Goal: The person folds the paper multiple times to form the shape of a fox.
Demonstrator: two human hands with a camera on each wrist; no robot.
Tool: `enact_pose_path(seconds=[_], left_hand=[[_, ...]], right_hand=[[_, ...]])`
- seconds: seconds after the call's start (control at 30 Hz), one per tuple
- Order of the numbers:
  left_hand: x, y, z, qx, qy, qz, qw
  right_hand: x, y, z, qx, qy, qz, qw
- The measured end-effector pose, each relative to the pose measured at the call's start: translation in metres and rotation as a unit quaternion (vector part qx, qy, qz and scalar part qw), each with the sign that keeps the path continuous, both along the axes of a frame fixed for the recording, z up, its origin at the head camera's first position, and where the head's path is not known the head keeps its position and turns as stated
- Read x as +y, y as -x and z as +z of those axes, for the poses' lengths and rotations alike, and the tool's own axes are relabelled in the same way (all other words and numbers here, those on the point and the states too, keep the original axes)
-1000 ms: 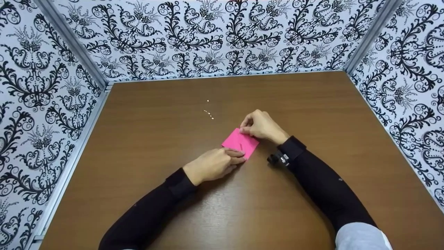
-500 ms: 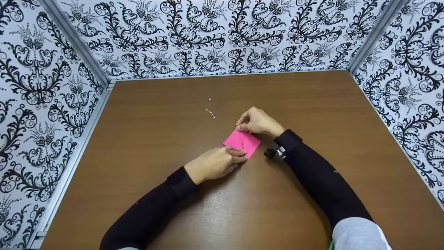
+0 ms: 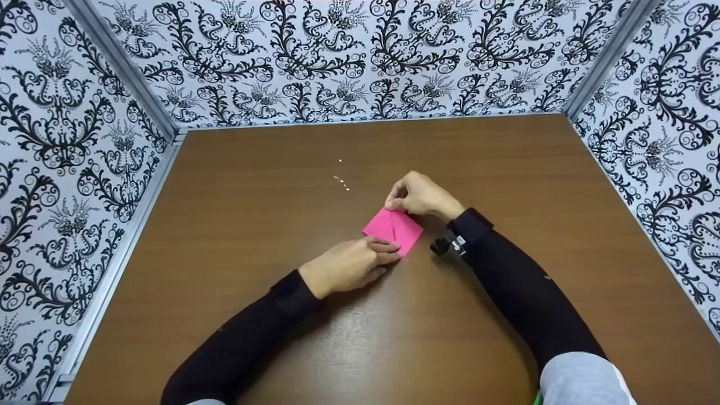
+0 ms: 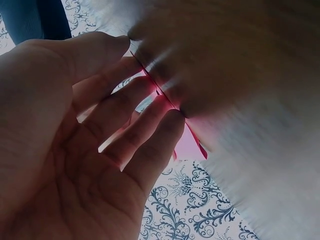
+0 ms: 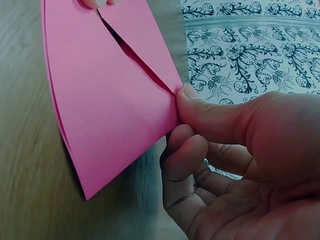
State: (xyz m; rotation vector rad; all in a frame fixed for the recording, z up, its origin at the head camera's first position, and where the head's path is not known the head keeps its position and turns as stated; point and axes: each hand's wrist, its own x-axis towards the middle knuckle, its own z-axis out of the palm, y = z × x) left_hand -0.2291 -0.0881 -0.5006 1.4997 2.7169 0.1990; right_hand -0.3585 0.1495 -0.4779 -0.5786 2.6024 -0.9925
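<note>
A folded square of pink paper (image 3: 381, 225) lies on the table at the middle of the head view. Its two flaps meet along a slit, which gapes slightly in the right wrist view. My right hand (image 3: 424, 196) pinches the far corner of the paper between thumb (image 5: 200, 107) and index finger, raising it a little. With fingers nearly straight, my left hand (image 3: 343, 267) presses the near part of the sheet onto the table. The left wrist view shows this hand's fingertips (image 4: 172, 120) along the paper's edge, much of the paper being hidden behind them.
Small pale specks (image 3: 341, 181) lie on the brown wooden table (image 3: 253, 169) beyond the paper. Patterned black-and-white walls (image 3: 337, 62) enclose the table at the back and sides. A small black camera (image 3: 441, 246) sits below the right wrist.
My right hand has shifted slightly at the far corner, and the slit between the flaps now runs up to it. My left hand stays in place; the head view has moved a little.
</note>
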Motion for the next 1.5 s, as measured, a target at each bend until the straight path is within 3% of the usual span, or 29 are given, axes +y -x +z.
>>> enact_pose_path(seconds=[0.37, 0.6, 0.73, 0.93, 1.17, 1.5], left_hand=[[-0.006, 0.003, 0.002, -0.008, -0.031, 0.024, 0.9992], [-0.014, 0.012, 0.006, 0.040, -0.083, 0.039, 0.9950], [-0.020, 0.017, 0.010, 0.058, -0.088, 0.060, 0.9926], [-0.028, 0.022, 0.014, 0.064, -0.073, 0.107, 0.9896], [-0.035, 0.027, 0.012, 0.081, -0.077, 0.134, 0.9846], [-0.043, 0.035, 0.012, 0.080, -0.076, 0.165, 0.9800]], right_hand=[[0.008, 0.001, 0.013, 0.008, 0.019, -0.058, 0.9981], [0.012, 0.001, 0.025, 0.065, 0.035, -0.083, 0.9938], [0.012, 0.002, 0.029, 0.094, 0.052, -0.100, 0.9892], [0.012, 0.001, 0.032, 0.145, 0.078, -0.115, 0.9796], [0.010, -0.002, 0.029, 0.205, 0.105, -0.116, 0.9660], [0.003, -0.006, 0.027, 0.297, 0.156, -0.111, 0.9355]])
